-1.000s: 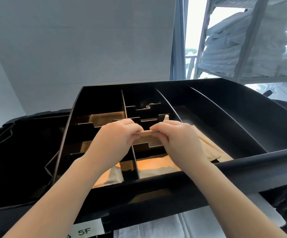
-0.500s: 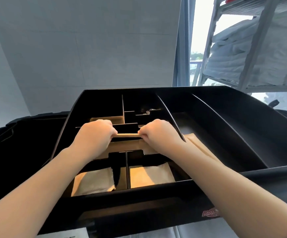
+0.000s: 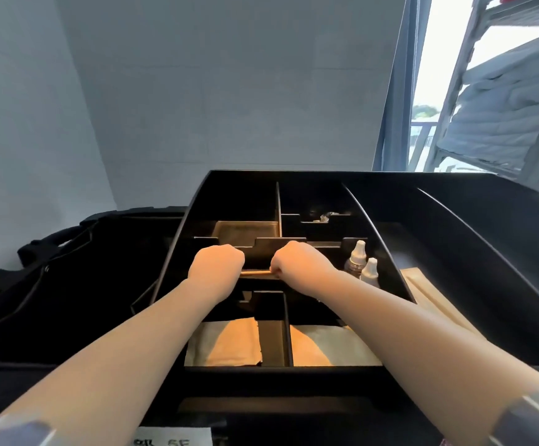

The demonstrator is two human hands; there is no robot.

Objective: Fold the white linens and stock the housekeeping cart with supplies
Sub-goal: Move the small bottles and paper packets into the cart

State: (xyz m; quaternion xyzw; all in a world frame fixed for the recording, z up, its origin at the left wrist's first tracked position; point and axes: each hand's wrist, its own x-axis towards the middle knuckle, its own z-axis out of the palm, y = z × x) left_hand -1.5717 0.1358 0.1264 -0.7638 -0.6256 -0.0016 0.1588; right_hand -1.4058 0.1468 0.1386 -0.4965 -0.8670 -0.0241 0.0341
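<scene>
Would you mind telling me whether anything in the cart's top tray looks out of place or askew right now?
Nothing stands out. In the black organizer tray, both hands grip a tan packet over a middle compartment; two small bottles stand upright, and tan packets lie flat in the near compartments.

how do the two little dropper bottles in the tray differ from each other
The farther bottle shows its white tip and a clear body with dark contents; the nearer bottle shows little more than its white tip, the rest hidden by the right forearm. The farther one stands higher in the picture, the nearer one lower and further right. Both stand upright, side by side in one compartment of the black tray.
</scene>
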